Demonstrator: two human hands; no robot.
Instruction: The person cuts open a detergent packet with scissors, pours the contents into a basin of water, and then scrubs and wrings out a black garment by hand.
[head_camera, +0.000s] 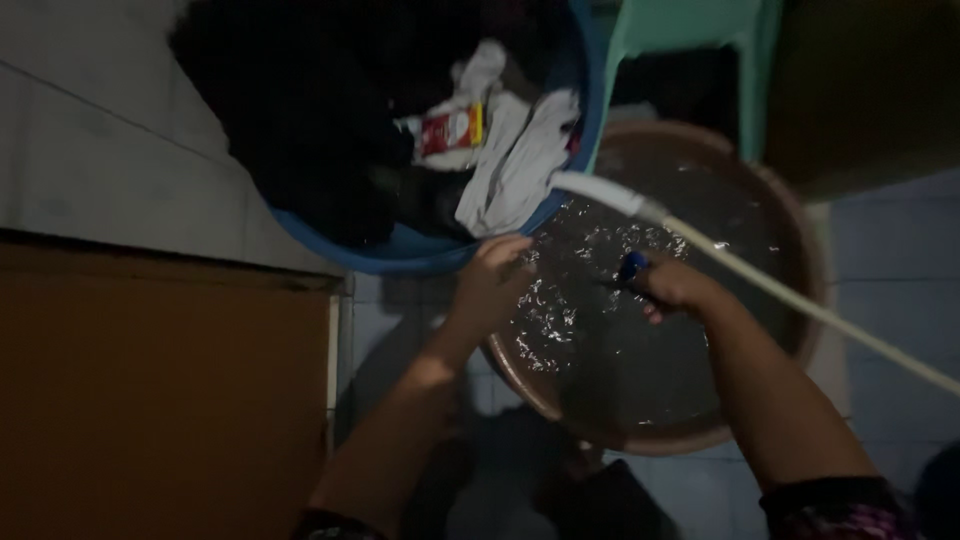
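The right grip (668, 285) is clenching a small blue object (632, 266) over the round brown water-filled basin (800, 240); the left grip (497, 268) is hovering half-open at its rim. Clothes are sitting unwashed in the blue plastic tub (400, 252), while a white hose (760, 282) is crossing overhead.

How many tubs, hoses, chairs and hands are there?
Tubs: 2, the blue tub of clothes and the brown tub of water
Hoses: 1, the white hose
Chairs: 1, the green chair
Hands: 2, left hand, right hand
Total: 6
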